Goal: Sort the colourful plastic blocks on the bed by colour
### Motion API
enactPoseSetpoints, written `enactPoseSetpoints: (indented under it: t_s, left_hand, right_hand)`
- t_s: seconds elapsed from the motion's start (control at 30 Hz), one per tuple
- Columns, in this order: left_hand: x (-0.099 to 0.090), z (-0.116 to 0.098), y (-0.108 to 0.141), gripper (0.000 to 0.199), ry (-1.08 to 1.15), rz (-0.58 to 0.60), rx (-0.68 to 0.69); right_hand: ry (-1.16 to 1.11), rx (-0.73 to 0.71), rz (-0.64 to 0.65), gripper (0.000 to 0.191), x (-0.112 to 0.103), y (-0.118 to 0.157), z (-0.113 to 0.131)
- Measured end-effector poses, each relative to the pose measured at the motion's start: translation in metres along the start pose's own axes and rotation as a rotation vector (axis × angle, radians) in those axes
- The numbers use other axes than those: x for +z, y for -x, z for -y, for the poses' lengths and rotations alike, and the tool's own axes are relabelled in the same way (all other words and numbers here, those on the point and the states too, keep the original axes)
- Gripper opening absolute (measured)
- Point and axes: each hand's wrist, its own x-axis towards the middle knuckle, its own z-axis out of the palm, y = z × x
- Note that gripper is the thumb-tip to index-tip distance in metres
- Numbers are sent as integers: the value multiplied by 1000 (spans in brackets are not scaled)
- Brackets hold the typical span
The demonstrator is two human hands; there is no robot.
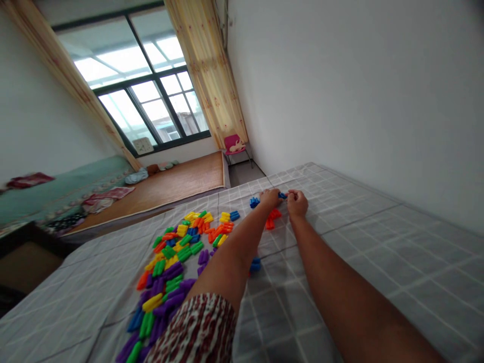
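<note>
Out on the grey cloth sheet with pale check lines [363, 247], the two hands come together; the left hand [270, 197] curls its fingers narrow at one end of a small blue plastic piece [282, 195], and the right hand [298, 203] pinches the other end, so it sits right between them; just left of the left hand, there's a blue plastic cluster [254, 202]; just nearer the body than the hands, bright orange-red plastic pieces [273, 219]; and left of the left forearm [225, 269], a sprawling heap of purple, green, yellow, orange and blue plastic pieces [173, 270]!
</note>
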Motion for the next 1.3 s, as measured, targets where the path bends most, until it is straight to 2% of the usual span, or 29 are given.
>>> enactPoseSetpoints:
  t_s: [0.1,0.2,0.33,0.4,0.5,0.57,0.67,0.8,0.9,1.07,1.2,1.3]
  left_hand:
    - [-17,13,5,47,31,-64,42]
    - [-47,48,13,43,120,-165,52]
    - [-79,113,42,35,148,-9,-27]
    - [-82,139,66,32,145,73,-41]
    - [-71,159,99,33,149,177,-17]
    - [-62,162,114,41,118,191,-19]
    - [-53,160,123,46,50,153,-66]
    - [-54,158,123,48,9,60,-125]
    - [-58,156,120,52,33,-22,-109]
    - [-61,141,101,52,251,-131,31]
    - [-64,118,76,52,453,-113,25]
    - [-65,98,60,58,587,-53,-13]
  right_hand:
    - [9,10,18,29,1,0,-2]
    - [-2,-10,21,30,2,1,-4]
    - [-17,-22,23,30,5,3,-7]
    - [-17,-17,37,30,6,3,-9]
    - [24,-29,108,28,5,4,-10]
    - [75,-46,140,27,3,4,-10]
    - [163,-75,133,29,-1,5,-8]
    - [274,-164,208,32,-4,7,-7]
    - [307,-192,232,33,-4,8,-7]
    - [257,-162,209,31,-3,7,-8]
    - [211,-161,190,30,-2,6,-6]
    - [187,-134,160,30,-2,6,-4]
